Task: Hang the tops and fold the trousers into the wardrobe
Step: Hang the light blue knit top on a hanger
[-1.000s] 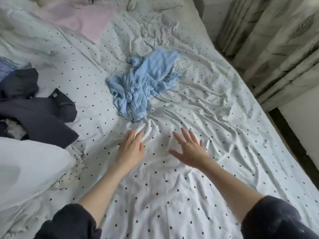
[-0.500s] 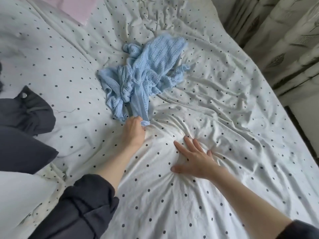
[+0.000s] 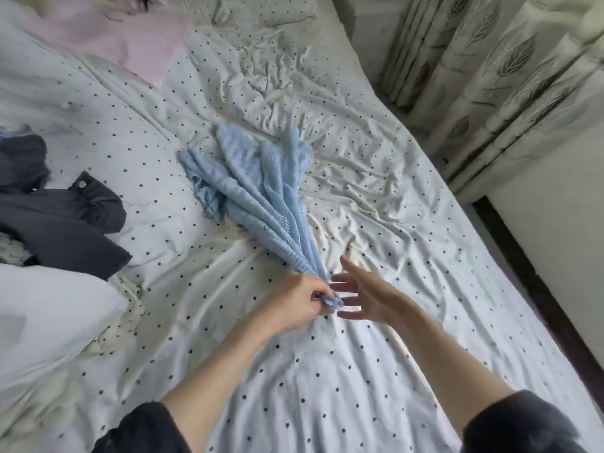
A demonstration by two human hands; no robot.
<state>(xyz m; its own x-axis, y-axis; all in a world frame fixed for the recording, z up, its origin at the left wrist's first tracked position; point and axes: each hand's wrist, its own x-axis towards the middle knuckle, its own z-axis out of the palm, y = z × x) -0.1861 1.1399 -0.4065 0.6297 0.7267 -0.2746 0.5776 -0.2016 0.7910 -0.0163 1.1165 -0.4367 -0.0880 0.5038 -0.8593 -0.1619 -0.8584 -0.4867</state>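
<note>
A light blue knitted top (image 3: pixel 258 188) lies stretched out on the dotted bed sheet (image 3: pixel 376 371), fanned wide at its far end and bunched at its near end. My left hand (image 3: pixel 299 300) grips that bunched near end. Right beside it, my right hand (image 3: pixel 366 297) hovers with spread fingers pointing at the gripped fabric, holding nothing. A dark grey garment (image 3: pixel 62 220) with a metal button lies crumpled at the left of the bed.
A pink cloth (image 3: pixel 130 40) lies at the far left of the bed. A white pillow or duvet (image 3: pixel 42 322) bulges at the near left. Leaf-patterned curtains (image 3: pixel 490 70) hang along the right, with a dark floor strip (image 3: pixel 536 289) beside the bed edge.
My left hand took hold of the blue top's near end and pulled it toward me, stretching it long. My right hand lifted off the sheet and moved next to the left.
</note>
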